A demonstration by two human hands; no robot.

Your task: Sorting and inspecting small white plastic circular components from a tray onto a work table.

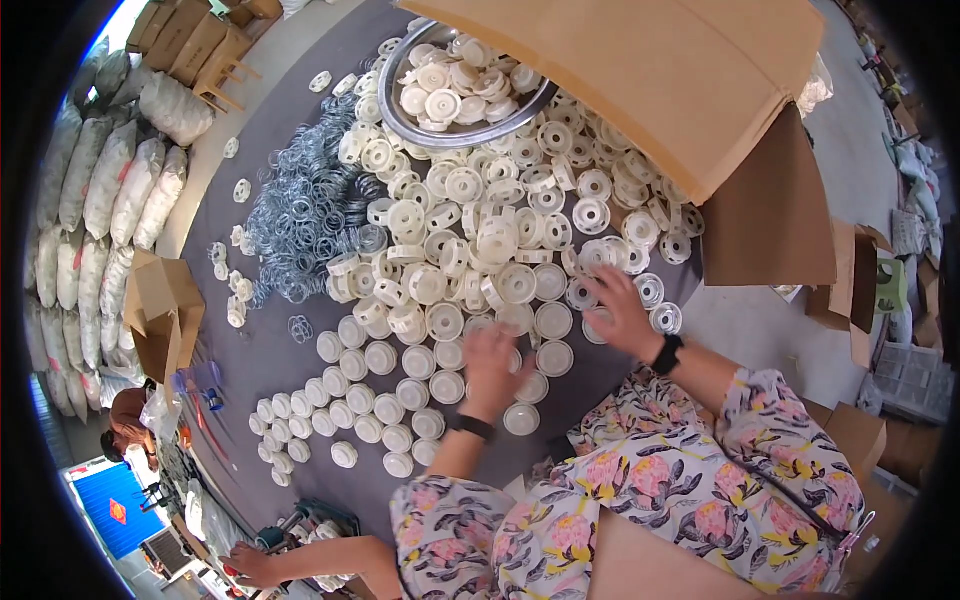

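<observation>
White discs [447, 387] beneath left grip [492, 372], around right grip [624, 318], cannot tell either's openness or hold

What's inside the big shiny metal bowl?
The metal bowl holds a heap of round cream-coloured pieces. Only the upper ones show; they cover those beneath and the bowl's bottom. Brown cardboard also hides the bowl's upper right part.

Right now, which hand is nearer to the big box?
Right. The right hand is below and left of the big box in the picture; the left hand is farther left and lower, over the white caps.
</observation>
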